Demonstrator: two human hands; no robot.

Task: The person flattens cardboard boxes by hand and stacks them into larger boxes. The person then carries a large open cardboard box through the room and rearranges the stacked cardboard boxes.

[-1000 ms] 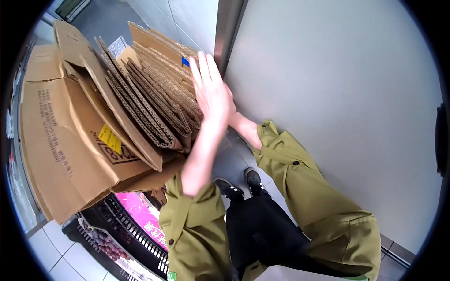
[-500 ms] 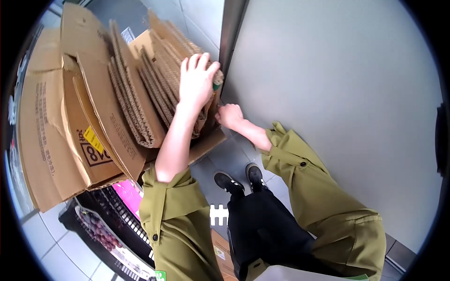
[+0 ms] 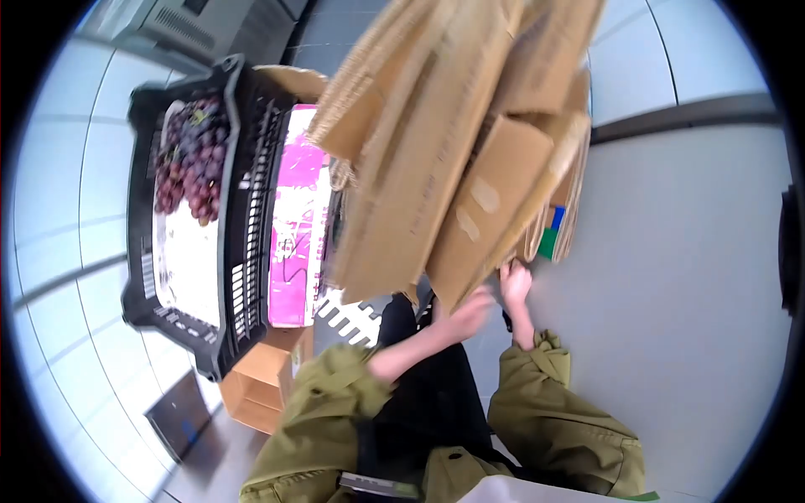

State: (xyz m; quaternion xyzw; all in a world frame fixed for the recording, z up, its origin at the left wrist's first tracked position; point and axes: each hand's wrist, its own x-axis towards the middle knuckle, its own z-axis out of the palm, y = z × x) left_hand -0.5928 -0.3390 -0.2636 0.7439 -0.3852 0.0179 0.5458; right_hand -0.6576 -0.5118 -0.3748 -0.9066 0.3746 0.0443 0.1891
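Note:
A stack of flattened cardboard boxes leans upright in front of me, some sheets tilted towards my body. At the stack's lower right corner, my right hand is closed on a cardboard edge, its fingertips partly hidden. My left hand is smeared by motion beside the bottom edge of the nearest folded cardboard sheet; whether it grips the sheet is unclear. A green and blue patch shows among the sheets just above my right hand.
To the left stands a black plastic crate holding grapes on a white liner. A pink and white box stands between crate and cardboard. Below is an open cardboard box. A large grey panel borders the right side.
The view has swung left, bringing the grapes into sight. My left hand has come down from the top of the stack to its lower edge. The cardboard tilts more towards me.

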